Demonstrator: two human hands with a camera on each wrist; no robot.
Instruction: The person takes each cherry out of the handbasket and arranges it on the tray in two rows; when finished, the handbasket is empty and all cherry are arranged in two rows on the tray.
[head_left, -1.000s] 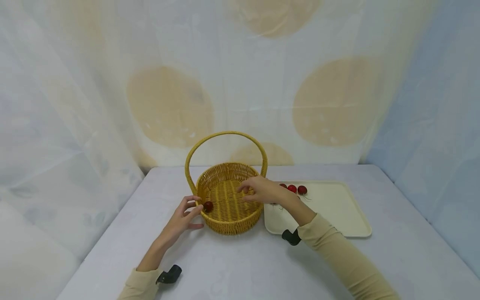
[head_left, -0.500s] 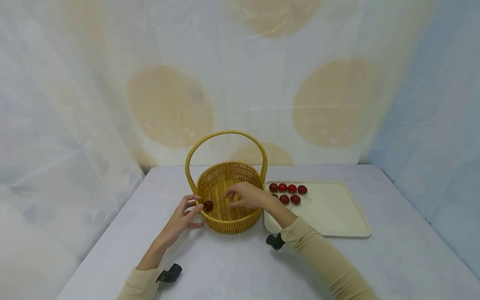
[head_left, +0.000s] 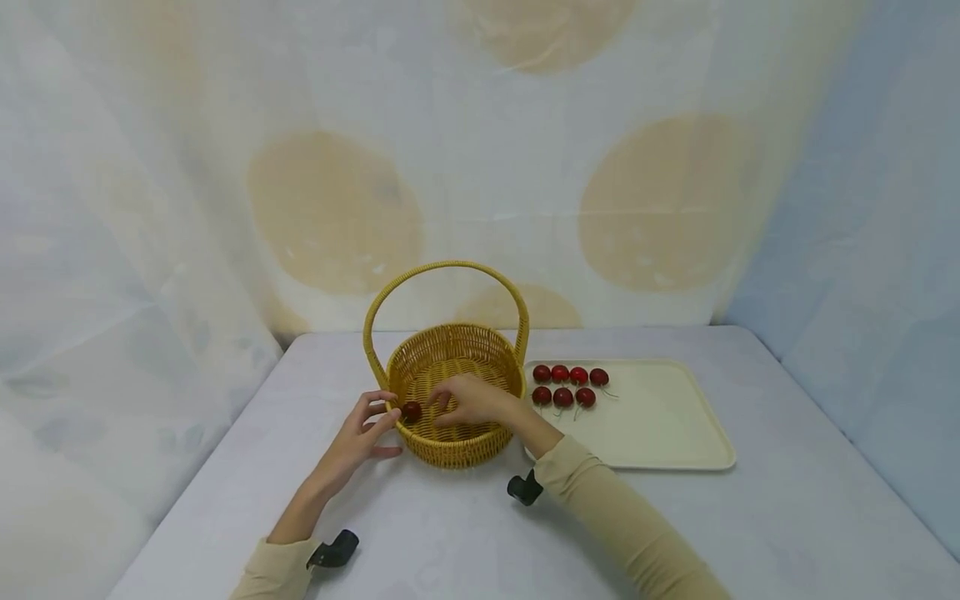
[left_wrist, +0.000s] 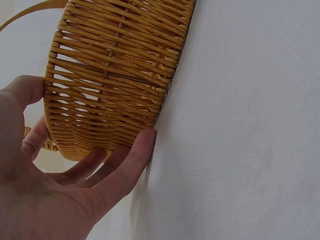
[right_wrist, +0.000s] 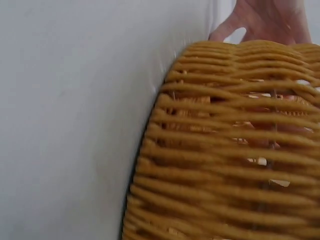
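A round yellow wicker basket (head_left: 457, 454) with a tall arched handle stands on the table. My left hand (head_left: 358, 433) holds it at its left side; in the left wrist view that hand's thumb is at the rim and the fingers lie against the woven wall of the basket (left_wrist: 110, 75). One dark red cherry (head_left: 412, 411) lies inside, by the left wall near the left fingertips. My right hand (head_left: 476, 400) reaches over the right rim into the basket, thumb and fingers apart, a little right of that cherry. Nothing shows between them. In the right wrist view the basket wall (right_wrist: 225, 165) hides this hand.
Right of the basket lies a cream rectangular tray (head_left: 652, 425). Several red cherries (head_left: 562, 397) with stems sit in two rows at its left end. White cloth (head_left: 427, 533) covers the table, and curtains hang at the back and sides.
My right hand has moved left and lower into the basket, towards the cherry there, uncovering the cherries on the tray. The left hand has stayed on the basket.
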